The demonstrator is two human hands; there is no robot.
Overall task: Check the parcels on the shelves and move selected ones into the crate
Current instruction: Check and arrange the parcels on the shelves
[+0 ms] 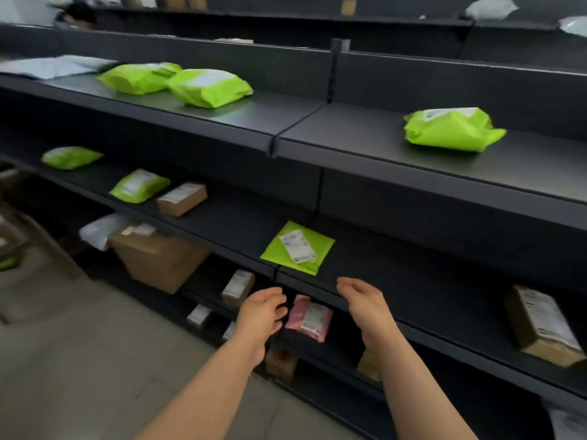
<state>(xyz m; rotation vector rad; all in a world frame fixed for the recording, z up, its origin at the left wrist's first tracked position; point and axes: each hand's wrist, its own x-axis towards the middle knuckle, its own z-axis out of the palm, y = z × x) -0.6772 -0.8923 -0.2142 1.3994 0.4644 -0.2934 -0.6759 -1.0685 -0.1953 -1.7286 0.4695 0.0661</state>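
Flat glossy green mailer (293,249), paper-labelled

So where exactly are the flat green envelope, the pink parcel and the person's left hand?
flat green envelope (297,249): head view, on its white label.
pink parcel (309,317): head view, on its middle, one shelf below the envelope.
left hand (259,315): head view, on the back of the hand.

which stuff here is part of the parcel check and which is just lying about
Part of the job:
- flat green mailer, nearest both hands
- pink mailer, one shelf lower
- left hand and right hand, both empty
- other green bags and boxes on the shelves

Just lying about:
- blurred items on the floor at far left
- no crate is in view
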